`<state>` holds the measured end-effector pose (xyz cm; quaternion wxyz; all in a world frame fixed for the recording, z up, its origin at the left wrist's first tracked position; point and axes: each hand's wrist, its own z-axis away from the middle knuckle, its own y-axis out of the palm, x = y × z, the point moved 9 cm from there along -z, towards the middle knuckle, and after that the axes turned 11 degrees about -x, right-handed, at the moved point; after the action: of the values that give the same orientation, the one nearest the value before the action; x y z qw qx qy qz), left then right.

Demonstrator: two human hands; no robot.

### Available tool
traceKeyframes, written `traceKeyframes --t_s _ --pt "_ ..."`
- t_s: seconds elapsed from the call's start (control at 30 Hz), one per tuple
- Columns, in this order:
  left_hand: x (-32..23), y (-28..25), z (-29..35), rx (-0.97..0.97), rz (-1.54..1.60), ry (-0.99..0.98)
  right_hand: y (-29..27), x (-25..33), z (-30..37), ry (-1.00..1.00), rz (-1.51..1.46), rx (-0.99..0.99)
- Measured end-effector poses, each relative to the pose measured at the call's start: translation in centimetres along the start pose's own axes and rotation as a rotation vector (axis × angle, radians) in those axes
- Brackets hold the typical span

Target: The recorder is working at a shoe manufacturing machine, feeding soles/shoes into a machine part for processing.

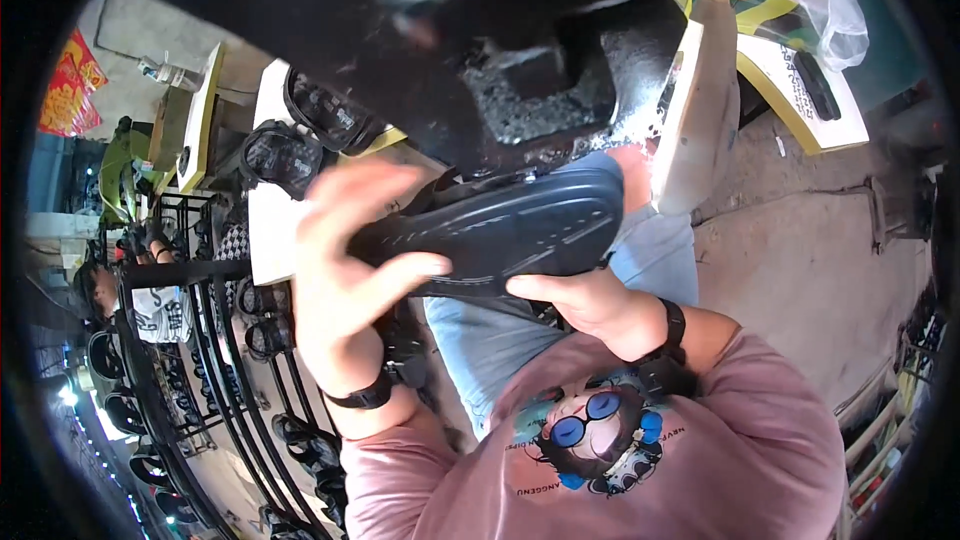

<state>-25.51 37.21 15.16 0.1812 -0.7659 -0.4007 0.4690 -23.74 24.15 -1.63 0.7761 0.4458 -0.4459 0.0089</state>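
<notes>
A black shoe, probably a sandal (510, 235), lies tilted across the middle with its smooth dark sole turned up toward me. My right hand (600, 312) grips its near edge at the right, the thumb lying on the sole and the other fingers hidden beneath. At the opposite end, my left hand (345, 250) is spread, its thumb stretched over the sole and its fingers raised, somewhat smeared by motion. Whether the left palm touches the shoe I cannot tell. Just beyond the shoe looms a dark, shiny metal machine (540, 90).
Black sandals (283, 155) rest on a white-topped table at the left. A black metal rack (215, 340) with several sandals stands below it, near another person (160, 312). Right of the machine are a pale, long part (695, 110) and a yellow-edged white board (805, 90).
</notes>
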Motion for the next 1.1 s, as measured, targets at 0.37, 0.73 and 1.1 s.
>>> traceKeyframes --t_s 0.37,0.73,1.1 --pt "3.6 9.5 10.4 -0.371 0.667 -0.525 -1.9 9.8 1.7 -0.48 0.689 -0.313" --pt "1.6 12.4 6.5 -0.232 0.959 -0.502 4.7 17.2 1.3 -1.078 1.144 -0.189" --pt "3.6 12.7 12.4 -0.694 1.208 -0.694 -9.4 0.7 3.5 -0.022 0.981 0.072"
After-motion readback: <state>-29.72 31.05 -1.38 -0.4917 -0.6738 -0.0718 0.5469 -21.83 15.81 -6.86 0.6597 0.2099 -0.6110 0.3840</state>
